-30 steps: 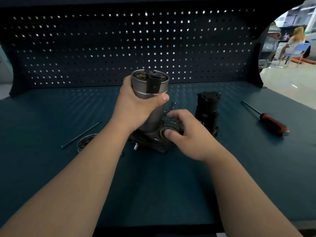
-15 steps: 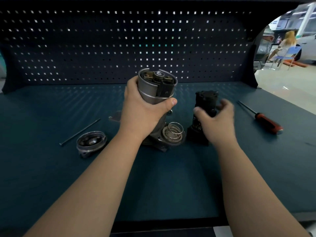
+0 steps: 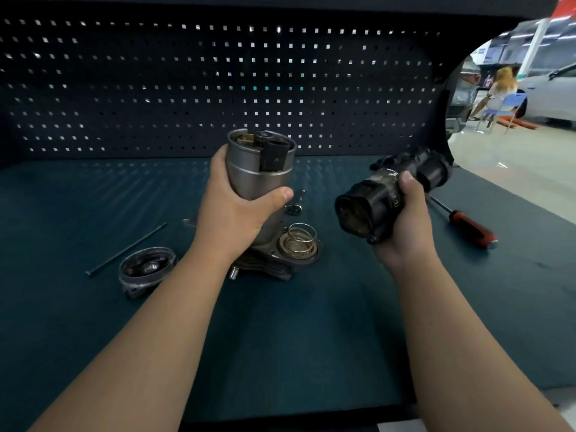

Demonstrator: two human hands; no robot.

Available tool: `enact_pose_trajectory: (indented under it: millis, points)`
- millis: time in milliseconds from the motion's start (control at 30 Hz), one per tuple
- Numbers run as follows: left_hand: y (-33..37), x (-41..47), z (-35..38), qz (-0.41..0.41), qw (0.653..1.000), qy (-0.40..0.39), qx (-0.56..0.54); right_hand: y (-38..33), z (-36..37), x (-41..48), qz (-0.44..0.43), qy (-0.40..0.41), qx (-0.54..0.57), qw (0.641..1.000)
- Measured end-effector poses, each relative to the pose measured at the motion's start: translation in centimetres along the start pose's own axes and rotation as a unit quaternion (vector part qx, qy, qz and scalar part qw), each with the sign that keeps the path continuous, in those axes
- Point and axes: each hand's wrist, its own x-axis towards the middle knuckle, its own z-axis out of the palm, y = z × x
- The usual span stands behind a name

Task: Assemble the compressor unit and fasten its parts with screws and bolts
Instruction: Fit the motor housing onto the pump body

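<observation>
My left hand (image 3: 237,207) grips the grey metal compressor cylinder (image 3: 258,165), which stands upright on its flanged base (image 3: 268,266) on the bench. A coil spring (image 3: 300,238) sits in the round seat on the base, to the right of the cylinder. My right hand (image 3: 402,226) holds the black cylinder head part (image 3: 389,194) lifted off the bench and tilted, its open end facing me. A round metal cap (image 3: 145,269) lies at the left.
A long thin rod (image 3: 124,251) lies left of the cylinder. A small bolt (image 3: 296,205) lies behind the base. A red-handled screwdriver (image 3: 467,226) rests at the right. A dark pegboard (image 3: 218,88) backs the bench. A person sits far off at the right.
My right hand left the spring seat, took hold of the black part standing on the bench, and has lifted and tilted it. The left hand stays on the cylinder.
</observation>
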Motion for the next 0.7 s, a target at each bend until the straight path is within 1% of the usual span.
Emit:
enact_pose_trajectory:
  millis: [67, 167, 233, 400, 500, 567, 633, 700]
  points:
    - [-0.2, 0.1, 0.0, 0.004, 1.0, -0.005, -0.012, 0.2, 0.2, -0.2, 0.038, -0.026, 0.029, 0.998]
    - [-0.5, 0.0, 0.0, 0.013, 1.0, -0.007, -0.023, 0.6, 0.5, -0.3, 0.087, -0.031, 0.055, 0.994]
    - [-0.6, -0.1, 0.0, 0.018, 0.999, -0.005, -0.028, 0.8, 0.8, -0.3, 0.092, -0.027, 0.051, 0.994]
    - [-0.6, -0.2, -0.1, 0.013, 0.999, -0.013, -0.032, 1.3, 1.4, -0.7, -0.009, -0.011, -0.026, 1.0]
    - [-0.6, -0.3, -0.2, 0.012, 0.999, -0.015, -0.034, 1.3, 1.8, -1.2, -0.054, -0.055, -0.034, 0.996]
    - [-0.6, -0.4, -0.2, 0.016, 0.999, -0.016, -0.035, 1.3, 1.8, -1.4, -0.088, -0.088, -0.058, 0.99]
    - [-0.6, -0.5, -0.2, 0.023, 0.999, -0.02, -0.034, 1.1, 1.8, -1.5, -0.141, -0.113, -0.113, 0.977]
    - [-0.6, -0.5, -0.3, 0.026, 0.998, -0.03, -0.041, 1.0, 2.0, -1.9, -0.19, -0.143, -0.177, 0.955]
